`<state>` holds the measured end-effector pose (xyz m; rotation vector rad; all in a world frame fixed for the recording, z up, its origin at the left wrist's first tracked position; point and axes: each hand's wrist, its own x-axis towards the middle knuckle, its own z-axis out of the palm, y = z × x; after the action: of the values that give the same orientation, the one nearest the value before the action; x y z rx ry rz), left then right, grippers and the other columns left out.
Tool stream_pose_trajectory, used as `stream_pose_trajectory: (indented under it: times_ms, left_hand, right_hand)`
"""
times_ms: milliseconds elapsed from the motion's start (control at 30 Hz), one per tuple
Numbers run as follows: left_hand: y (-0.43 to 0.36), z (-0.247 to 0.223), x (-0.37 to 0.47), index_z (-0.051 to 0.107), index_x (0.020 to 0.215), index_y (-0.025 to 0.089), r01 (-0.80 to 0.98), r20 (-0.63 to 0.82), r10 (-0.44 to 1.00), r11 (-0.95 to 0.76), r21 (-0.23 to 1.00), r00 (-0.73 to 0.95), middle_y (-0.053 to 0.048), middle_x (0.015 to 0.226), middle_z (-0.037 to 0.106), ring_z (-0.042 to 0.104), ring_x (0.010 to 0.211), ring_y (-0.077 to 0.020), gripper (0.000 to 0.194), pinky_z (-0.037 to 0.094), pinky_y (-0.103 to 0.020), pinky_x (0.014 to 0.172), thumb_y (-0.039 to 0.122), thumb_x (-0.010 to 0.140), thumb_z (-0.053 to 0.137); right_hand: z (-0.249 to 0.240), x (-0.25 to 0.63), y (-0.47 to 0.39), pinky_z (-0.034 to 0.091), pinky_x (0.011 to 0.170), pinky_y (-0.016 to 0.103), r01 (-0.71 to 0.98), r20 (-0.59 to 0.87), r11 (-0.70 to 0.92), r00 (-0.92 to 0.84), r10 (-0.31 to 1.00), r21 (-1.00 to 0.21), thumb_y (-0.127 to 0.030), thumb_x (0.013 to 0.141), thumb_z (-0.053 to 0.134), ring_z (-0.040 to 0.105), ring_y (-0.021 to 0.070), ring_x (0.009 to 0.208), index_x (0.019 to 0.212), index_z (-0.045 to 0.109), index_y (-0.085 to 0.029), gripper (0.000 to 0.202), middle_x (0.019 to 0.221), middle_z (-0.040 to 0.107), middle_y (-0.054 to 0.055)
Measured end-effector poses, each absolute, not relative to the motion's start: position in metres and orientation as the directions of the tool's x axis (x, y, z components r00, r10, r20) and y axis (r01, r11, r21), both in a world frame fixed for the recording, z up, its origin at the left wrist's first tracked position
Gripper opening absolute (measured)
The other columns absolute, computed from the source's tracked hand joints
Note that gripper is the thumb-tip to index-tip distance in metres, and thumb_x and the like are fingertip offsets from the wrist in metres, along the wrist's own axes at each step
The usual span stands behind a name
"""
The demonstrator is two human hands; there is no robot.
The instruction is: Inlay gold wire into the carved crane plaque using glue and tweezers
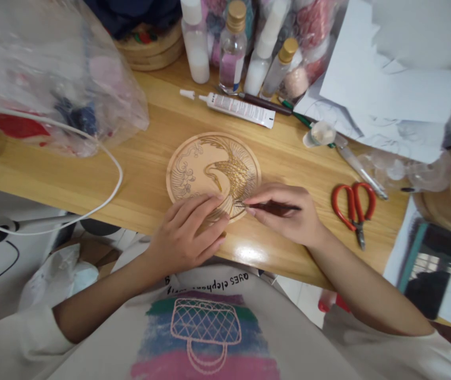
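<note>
Dark and slim, a tool is pinched in the fingers of the right hand, long axis crosswise, tip pointing left over the round tan plaque. Unclenched, the left hand rests on that plaque, flat on the desk.

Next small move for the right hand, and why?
I'd probably make one short, light adjustment with the tool at the gold bird's lower edge. The right hand pinches the tool with its tip there, and the left hand rests on the disc's near edge, likely steadying it. Whether the tip touches is unclear.
</note>
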<state>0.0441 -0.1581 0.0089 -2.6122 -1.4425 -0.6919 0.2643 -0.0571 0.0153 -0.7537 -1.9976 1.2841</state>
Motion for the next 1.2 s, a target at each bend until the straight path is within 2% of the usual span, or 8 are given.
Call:
stream_pose_trajectory:
  times_ms: [700,933,1200]
  left_hand:
    - [-0.158,0.0088,0.0446,0.063,0.11,0.018,0.814,0.428,0.779,-0.561,0.15,0.458,-0.017,0.124,0.065,0.061,0.117,-0.0302,0.025,0.052,-0.043,0.094,0.029,0.088,0.063]
    - [-0.1583,0.0097,0.0438,0.063,0.113,0.018,0.817,0.432,0.777,-0.559,0.14,0.458,-0.016,0.124,0.066,0.062,0.117,-0.0293,0.028,0.052,-0.042,0.095,0.03,0.087,0.063]
    - [-0.1578,0.0101,0.0443,0.064,0.11,0.019,0.813,0.42,0.78,-0.563,0.15,0.463,-0.016,0.125,0.064,0.06,0.118,-0.0296,0.026,0.05,-0.043,0.096,0.029,0.087,0.064]
  right_hand:
    - [0.0151,0.2647,-0.0556,0.054,0.059,0.023,0.114,0.221,0.378,-0.645,0.732,-0.919,-0.017,0.084,0.071,0.069,0.0127,0.069,0.093,0.076,-0.018,0.01,0.081,0.076,0.004]
    - [0.0168,0.2643,-0.0565,0.053,0.057,0.023,0.145,0.162,0.313,-0.615,0.772,-0.939,-0.019,0.083,0.072,0.068,0.0126,0.069,0.09,0.075,-0.017,0.008,0.079,0.075,0.004]
    - [0.0176,0.2644,-0.0566,0.052,0.055,0.022,0.155,0.163,0.323,-0.621,0.767,-0.934,-0.019,0.083,0.071,0.068,0.0121,0.066,0.09,0.075,-0.017,0.008,0.078,0.075,0.004]
